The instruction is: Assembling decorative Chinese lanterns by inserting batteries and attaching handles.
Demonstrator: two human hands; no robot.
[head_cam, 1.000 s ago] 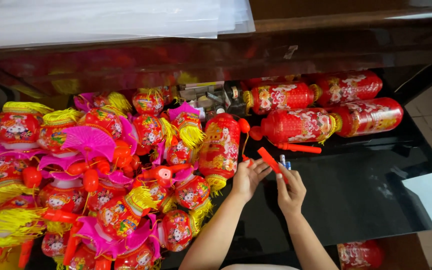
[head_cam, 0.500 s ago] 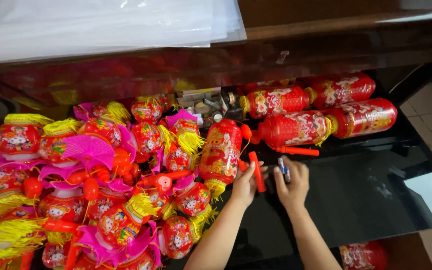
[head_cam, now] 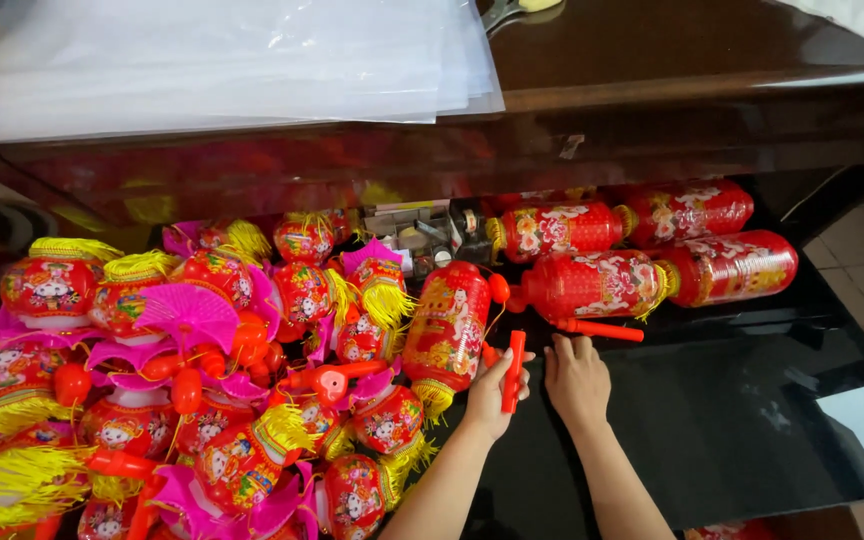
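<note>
My left hand [head_cam: 493, 392] grips a short red plastic handle stick [head_cam: 514, 370], held upright beside a long red paper lantern [head_cam: 444, 325] with yellow fringe. My right hand [head_cam: 577, 380] rests palm down on the black glossy surface [head_cam: 752, 420], fingers together; I cannot see anything in it. Just beyond its fingertips lies another red handle stick [head_cam: 600, 329] attached to a cylindrical red lantern [head_cam: 592, 285].
A big heap of red, pink and yellow toy lanterns [head_cam: 202, 380] fills the left. Three more cylindrical red lanterns [head_cam: 722, 265] lie at the right back. A small box of metal parts [head_cam: 417, 235] sits behind. Clear plastic sheets [head_cam: 212, 60] lie on the dark wooden shelf above.
My left hand has turned the red stick from slanted to upright and moved it slightly down. My right hand has lowered flat onto the black surface; the small item it held is no longer visible.
</note>
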